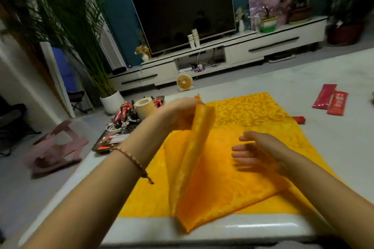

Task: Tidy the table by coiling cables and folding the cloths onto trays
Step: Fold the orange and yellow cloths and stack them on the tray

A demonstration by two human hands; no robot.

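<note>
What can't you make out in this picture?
All in the head view:
- Left hand: fingertips hidden behind the lifted fold of the yellow cloth it holds.
- Right hand: motion-blurred, so I cannot tell whether it touches the cloth or hovers.
- Tray: mostly covered by cables and the left forearm.
- Red packets: print too blurred to read.
- Small red thing: partly under the cloth's far edge.

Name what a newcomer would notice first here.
The bright yellow-orange patterned cloth dominates, spread over the middle of the white table. The left hand grips a lifted fold of it at centre, while the right hand is open over the cloth, just right of that fold. Behind, a large black television screen stands on a white cabinet.
</note>
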